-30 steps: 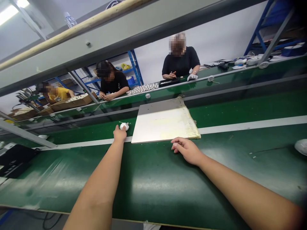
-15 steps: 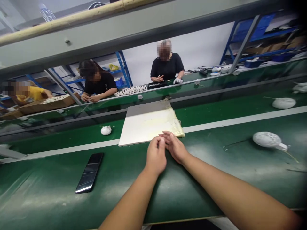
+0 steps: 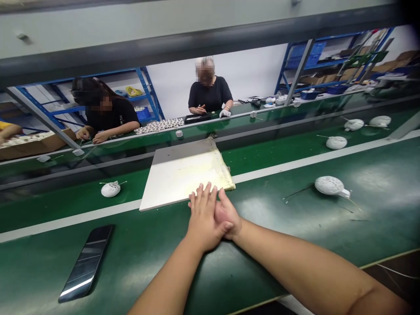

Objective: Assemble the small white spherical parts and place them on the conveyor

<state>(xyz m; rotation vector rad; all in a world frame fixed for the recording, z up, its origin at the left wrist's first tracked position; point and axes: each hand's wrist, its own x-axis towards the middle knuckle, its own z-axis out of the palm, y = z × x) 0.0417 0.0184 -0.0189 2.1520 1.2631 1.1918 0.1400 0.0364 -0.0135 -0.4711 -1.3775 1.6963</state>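
Note:
My left hand (image 3: 204, 223) lies across my right hand (image 3: 230, 215), back up, with its fingers stretched out and a little apart. The right hand is turned palm inward beneath it; its thumb shows, and most of its fingers are hidden. Nothing shows in either hand. Just beyond the fingertips lies a white board (image 3: 170, 175) with yellowed tape along its right edge. To the left a black phone (image 3: 88, 262) rests on the green bench (image 3: 144, 253). Right of the hands sits a white, perforated egg-shaped part (image 3: 330, 186) with wires.
Several similar white parts, such as one egg-shaped part (image 3: 110, 189), sit on the green belt (image 3: 278, 153) behind. A grey overhead beam (image 3: 164, 48) and a slanted post (image 3: 300, 72) cross the view. Two people (image 3: 210, 94) work on the far side, and another person's arm shows at left.
My hands went from loosely cupped together to the left lying over the right with fingers extended. The view has shifted to the right, so the phone and board appear further left.

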